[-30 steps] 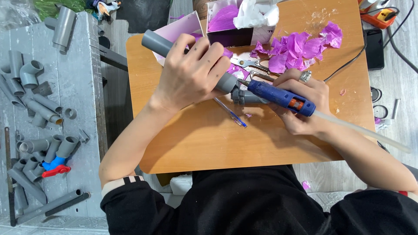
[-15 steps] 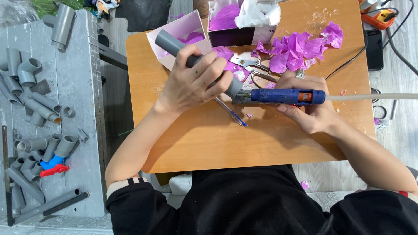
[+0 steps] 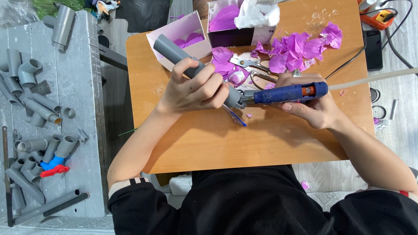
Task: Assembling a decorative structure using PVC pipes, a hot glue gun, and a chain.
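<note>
My left hand [image 3: 196, 89] is wrapped tight around a grey pipe [image 3: 174, 51], held slanted above the wooden surface [image 3: 261, 143]; upper end points toward the pink box [image 3: 176, 35], lower end carries a grey fitting at about mid-surface. My right hand [image 3: 311, 106] is clamped on a blue glue gun [image 3: 289, 92], lying level, its tip right at the pipe's fitted end. Whether tip and fitting touch: can't tell. A pale glue stick [image 3: 374, 79] sticks out the back of the gun and runs off the right edge.

Pink box: open, purple paper scraps inside. Dark box [image 3: 230, 37] behind it: purple paper plus a white crumpled wad [image 3: 257, 13]. Loose purple scraps [image 3: 300, 45] and scissors [image 3: 250, 69] lie beyond my hands. A blue pen [image 3: 235, 116] is partly hidden under my left hand. Grey pipe pieces [image 3: 35, 104] are spread over the grey bench at the left.
</note>
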